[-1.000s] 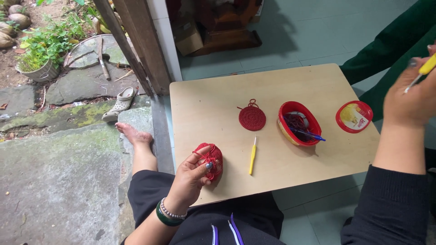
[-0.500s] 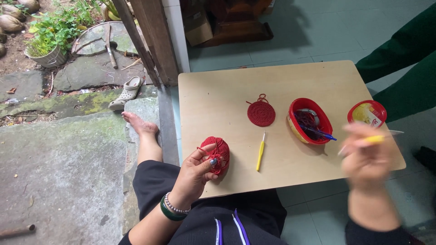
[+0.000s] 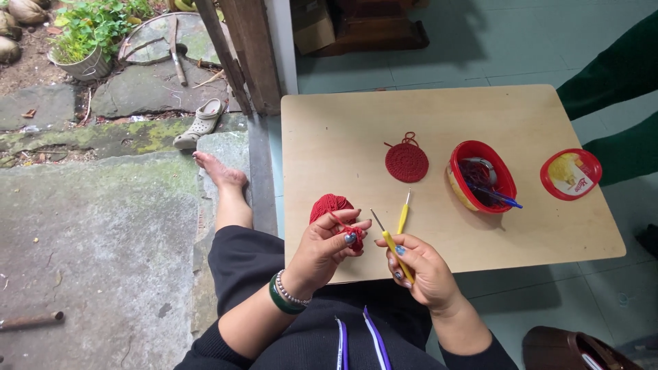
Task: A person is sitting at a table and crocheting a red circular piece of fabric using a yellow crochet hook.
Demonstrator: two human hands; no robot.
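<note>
Red yarn ball (image 3: 330,206) at near-left edge of wooden worktop (image 3: 343,130), pinched w/ strand in left hand (image 3: 327,248). Right hand (image 3: 423,266) just beside it, closed on yellow crochet hook (image 3: 392,247), tip up-left. Second yellow hook (image 3: 404,214) lying just behind. Further back: red crocheted disc (image 3: 406,162), red tub (image 3: 480,177) w/ blue hook, red lid (image 3: 570,174). Nothing between hands.

table (image 3: 439,116): smooth matt wood | yarn ball (image 3: 327,205): fuzzy red wool | tub (image 3: 460,179): glossy plastic
</note>
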